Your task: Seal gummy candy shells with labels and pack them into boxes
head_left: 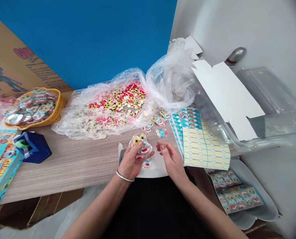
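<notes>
My left hand [130, 162], with a bangle at the wrist, is closed around a small stack of clear candy packs [144, 147] showing yellow eye and red lip pieces. Just right of the packs is my right hand [172, 159], its fingers loosely curled and apart, with nothing visible in it. Below the held stack, another small pack [147, 162] lies on a white surface. A few more filled packs [160, 132] rest on the table beyond my hands. Sheets of yellow and blue printed labels [205, 146] lie to the right of my right hand.
A clear bag [100, 116] of loose candies spreads across the table's back. At left stand a yellow basket [59, 109] of packs and a blue tape dispenser [37, 149]. White card [232, 89] lies on clear plastic trays at right. Packed boxes [240, 199] sit lower right.
</notes>
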Demonstrator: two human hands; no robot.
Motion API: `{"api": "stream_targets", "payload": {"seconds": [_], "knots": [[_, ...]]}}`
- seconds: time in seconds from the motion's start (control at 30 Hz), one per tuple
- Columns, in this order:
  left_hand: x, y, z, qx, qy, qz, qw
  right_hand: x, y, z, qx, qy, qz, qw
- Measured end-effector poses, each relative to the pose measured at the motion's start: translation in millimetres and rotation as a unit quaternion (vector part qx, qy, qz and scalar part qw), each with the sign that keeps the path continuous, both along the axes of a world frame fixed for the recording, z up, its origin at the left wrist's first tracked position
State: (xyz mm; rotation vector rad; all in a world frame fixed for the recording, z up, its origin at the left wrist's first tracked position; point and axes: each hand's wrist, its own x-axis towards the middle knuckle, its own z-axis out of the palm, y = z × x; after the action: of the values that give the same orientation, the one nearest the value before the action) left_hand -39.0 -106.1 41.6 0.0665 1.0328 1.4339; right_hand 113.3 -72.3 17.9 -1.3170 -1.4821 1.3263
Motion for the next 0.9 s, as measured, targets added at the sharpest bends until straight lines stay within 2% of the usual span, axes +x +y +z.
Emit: {"api": "stream_targets", "payload": {"seconds": [0.07,0.13,0.23,0.37,0.47,0.57,0.7,0.9], "knots": [[-12,-1,7.2,0.015,0.006,-0.009,1.000,6,5,-1.0,-0.016,-0.012,0.030,0.999],[-26,-5,13.4,0.038,0.019,-0.010,0.999,10,9,-5.2,-0.014,-0.066,0.095,0.993],[-50,-18,18.1,0.064,0.045,0.022,0.997,8,10,-11.9,-0.011,-0.205,0.194,0.959],[-74,-46,12.1,0.048,0.067,0.073,0.994,-14,5,-11.9,0.000,-0.358,0.235,0.904],[-78,-65,1.8,0.036,0.073,0.080,0.993,-32,2,-9.9,0.007,-0.411,0.251,0.876],[-77,-76,-8.0,0.041,0.070,0.078,0.994,-43,1,-11.6,-0.015,-0.400,0.236,0.885],[-76,-79,-15.8,0.058,0.049,0.088,0.993,-54,-2,-15.5,-0.048,-0.324,0.208,0.922],[-78,-78,-21.7,0.057,0.017,0.103,0.993,-67,-12,-17.5,-0.022,-0.288,0.179,0.941]]}}
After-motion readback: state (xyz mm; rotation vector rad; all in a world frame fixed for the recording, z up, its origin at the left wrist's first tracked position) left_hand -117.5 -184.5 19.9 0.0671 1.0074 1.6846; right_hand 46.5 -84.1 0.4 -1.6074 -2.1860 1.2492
